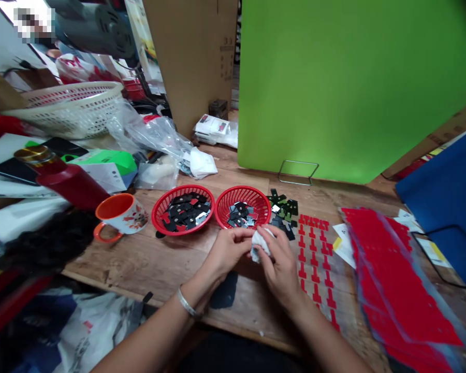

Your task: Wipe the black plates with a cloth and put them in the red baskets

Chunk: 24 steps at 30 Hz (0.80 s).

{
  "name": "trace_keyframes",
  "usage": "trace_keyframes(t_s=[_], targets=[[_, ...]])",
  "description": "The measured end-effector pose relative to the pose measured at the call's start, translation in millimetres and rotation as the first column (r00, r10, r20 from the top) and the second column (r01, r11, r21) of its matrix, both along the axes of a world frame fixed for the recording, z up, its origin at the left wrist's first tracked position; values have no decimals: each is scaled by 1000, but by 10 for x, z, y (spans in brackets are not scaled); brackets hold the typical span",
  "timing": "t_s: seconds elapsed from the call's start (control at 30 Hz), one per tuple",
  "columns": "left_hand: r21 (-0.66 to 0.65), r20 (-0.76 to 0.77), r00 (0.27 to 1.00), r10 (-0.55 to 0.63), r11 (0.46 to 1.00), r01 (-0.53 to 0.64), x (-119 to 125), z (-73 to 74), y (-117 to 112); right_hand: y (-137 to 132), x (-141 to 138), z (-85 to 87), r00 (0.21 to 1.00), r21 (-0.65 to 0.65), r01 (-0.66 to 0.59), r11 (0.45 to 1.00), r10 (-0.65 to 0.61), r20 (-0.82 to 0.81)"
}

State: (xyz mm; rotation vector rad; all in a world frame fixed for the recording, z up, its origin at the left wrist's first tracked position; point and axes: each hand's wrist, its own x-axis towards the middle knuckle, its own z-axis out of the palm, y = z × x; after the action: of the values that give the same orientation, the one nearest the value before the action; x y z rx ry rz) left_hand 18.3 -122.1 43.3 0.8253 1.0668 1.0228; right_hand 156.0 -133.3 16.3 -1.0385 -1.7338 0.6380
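Note:
My right hand [280, 261] is closed around a crumpled white cloth [259, 242]. My left hand [230, 248] meets it from the left, its thumb and fingers pinched together against the cloth; whatever they hold is hidden. Just beyond my hands stands a red basket [222, 199] with small dark and shiny flat pieces [241, 212] inside. Left of it, a second red basket [166, 197] holds more black pieces [184, 210], some with red parts. Loose dark pieces [283, 207] lie behind my right hand. A dark flat pad [224, 291] lies below my left wrist.
To the right lie a sheet of red T-shaped stickers [314, 259] and stacked red sheets [396, 274]. An orange-and-white mug [126, 220] and a red bottle [72, 181] stand left. A green board [334, 88] rises behind, near a wire stand [297, 181]. Plastic bags [151, 137] clutter the back left.

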Motion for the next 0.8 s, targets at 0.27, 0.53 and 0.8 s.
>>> trace_keyframes(t_s=[0.27,0.53,0.8], targets=[[-46,9,1000,-26,999,27,44,-96,-78,100,46,40,845,-655,-67,752,-306,-438],[-73,31,993,118,991,-115,87,-64,-102,-71,60,100,816,-651,-453,609,-11,-578],[329,-243,918,313,917,-225,-143,94,275,-22,102,47,979,-667,-18,745,-123,-163]])
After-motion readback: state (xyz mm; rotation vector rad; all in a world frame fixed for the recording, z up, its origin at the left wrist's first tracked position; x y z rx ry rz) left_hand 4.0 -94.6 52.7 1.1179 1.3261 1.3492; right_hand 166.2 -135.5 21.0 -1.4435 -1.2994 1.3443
